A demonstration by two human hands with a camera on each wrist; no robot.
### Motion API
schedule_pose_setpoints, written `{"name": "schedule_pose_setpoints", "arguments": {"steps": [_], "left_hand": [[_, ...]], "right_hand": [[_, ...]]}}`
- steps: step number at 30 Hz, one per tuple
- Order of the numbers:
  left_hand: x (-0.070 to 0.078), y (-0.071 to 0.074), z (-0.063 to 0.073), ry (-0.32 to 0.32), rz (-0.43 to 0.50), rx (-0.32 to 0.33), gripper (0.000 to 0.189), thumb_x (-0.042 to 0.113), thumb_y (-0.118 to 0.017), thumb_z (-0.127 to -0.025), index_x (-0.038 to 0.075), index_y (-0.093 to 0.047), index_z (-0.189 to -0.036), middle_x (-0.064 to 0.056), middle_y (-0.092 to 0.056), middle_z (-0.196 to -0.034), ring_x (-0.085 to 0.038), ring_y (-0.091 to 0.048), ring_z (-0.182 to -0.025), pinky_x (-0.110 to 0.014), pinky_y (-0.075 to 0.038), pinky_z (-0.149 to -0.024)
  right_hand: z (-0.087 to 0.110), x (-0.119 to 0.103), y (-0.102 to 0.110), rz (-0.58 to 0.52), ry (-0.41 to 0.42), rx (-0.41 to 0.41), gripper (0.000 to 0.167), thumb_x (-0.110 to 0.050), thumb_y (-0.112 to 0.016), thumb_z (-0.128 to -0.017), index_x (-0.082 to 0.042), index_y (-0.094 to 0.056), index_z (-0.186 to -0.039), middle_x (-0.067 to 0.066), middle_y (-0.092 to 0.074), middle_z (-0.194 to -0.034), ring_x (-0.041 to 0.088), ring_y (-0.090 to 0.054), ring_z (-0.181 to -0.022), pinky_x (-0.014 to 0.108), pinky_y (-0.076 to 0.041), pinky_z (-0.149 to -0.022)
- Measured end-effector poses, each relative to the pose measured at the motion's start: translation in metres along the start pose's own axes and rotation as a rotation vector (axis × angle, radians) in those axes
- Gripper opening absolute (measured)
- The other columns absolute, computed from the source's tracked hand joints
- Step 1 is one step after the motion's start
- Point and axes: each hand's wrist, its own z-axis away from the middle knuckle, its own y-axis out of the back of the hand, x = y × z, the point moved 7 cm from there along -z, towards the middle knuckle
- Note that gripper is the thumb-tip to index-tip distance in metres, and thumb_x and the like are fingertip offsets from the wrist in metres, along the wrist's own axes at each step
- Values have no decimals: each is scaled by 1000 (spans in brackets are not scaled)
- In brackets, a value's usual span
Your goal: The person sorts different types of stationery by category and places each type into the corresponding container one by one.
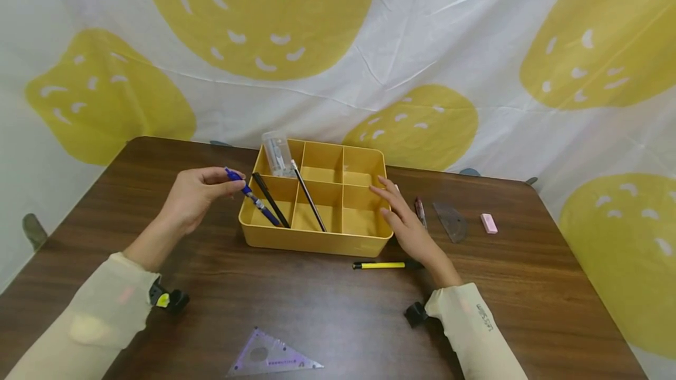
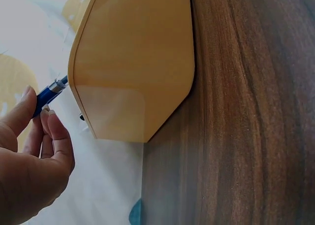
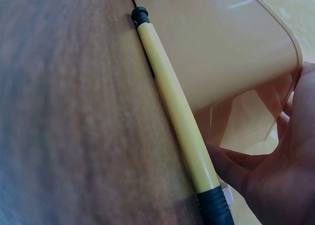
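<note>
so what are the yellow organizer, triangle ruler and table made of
Yellow organizer: probably molded plastic, satin, judging by its rounded corners and soft sheen. Triangle ruler: likely clear plastic, smooth-looking, being see-through with purple markings. Table: brown wood grain, low sheen; real wood or laminate, I can't tell.

I make out what looks like "Let's Slim" on the cream fabric right sleeve (image 1: 472,322), while the lettering on the clear, purple-marked plastic triangle (image 1: 276,354) is illegible.
</note>
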Motion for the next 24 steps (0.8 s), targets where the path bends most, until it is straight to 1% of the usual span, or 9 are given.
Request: {"name": "schedule_pose_setpoints", "arguments": {"steps": [3, 7, 9, 13, 15, 18, 24], "left_hand": [[-1, 0, 0, 10, -25, -1, 35, 15, -77, -82, -11, -67, -104, 2, -72, -89, -13, -64, -83, -28, -51, -74], [-4, -3, 1, 35, -55, -6, 41, 18, -77, -82, -11, -64, -108, 3, -71, -88, -14, -64, -83, -31, -52, -77], [-5, -4, 1, 43, -65, -9, 44, 18, -77, -82, -12, -63, -110, 2, -71, -88, -16, -64, -84, -32, -52, -78], [-7, -6, 3, 38, -92, -13, 43, 19, -77, -82, -12, -64, -110, 1, -71, -88, -20, -63, -84, -34, -52, -77], [-7, -7, 3, 36, -96, -16, 43, 19, -77, -82, -11, -64, -110, 1, -71, -89, -19, -63, -83, -35, -51, -77], [-9, -9, 3, 41, -91, -22, 43, 19, -76, -83, -11, -63, -111, 0, -71, -90, -17, -62, -82, -36, -51, -77], [-12, -9, 4, 46, -74, -21, 42, 16, -76, -83, -12, -62, -112, 1, -70, -91, -13, -63, -82, -27, -52, -74]], "right_hand": [[-1, 5, 0, 4, 4, 2, 45, -7, -35, -104, -10, -34, -148, 4, -7, -159, 18, 9, -143, 61, -2, -108], [0, 3, 0, -4, 11, -1, 45, -6, -34, -103, -9, -34, -148, 8, -7, -159, 16, 8, -143, 60, -5, -109], [0, -3, 1, -17, 9, -5, 45, -4, -34, -103, -6, -33, -148, 10, -7, -159, 19, 8, -144, 61, -6, -108], [2, -21, 1, -36, -1, -13, 44, 0, -35, -101, 3, -33, -145, 16, -7, -157, 27, 7, -143, 62, -7, -108], [2, -28, 1, -31, -7, -14, 44, 1, -35, -101, 5, -33, -144, 19, -7, -157, 30, 7, -143, 62, -8, -107], [2, -31, 1, -15, -11, -14, 43, 1, -34, -101, 6, -33, -144, 21, -7, -156, 31, 6, -143, 62, -9, -107], [2, -31, 1, -15, -19, -14, 43, -3, -34, -103, 4, -33, -145, 18, -8, -157, 29, 6, -143, 61, -7, -108]]}}
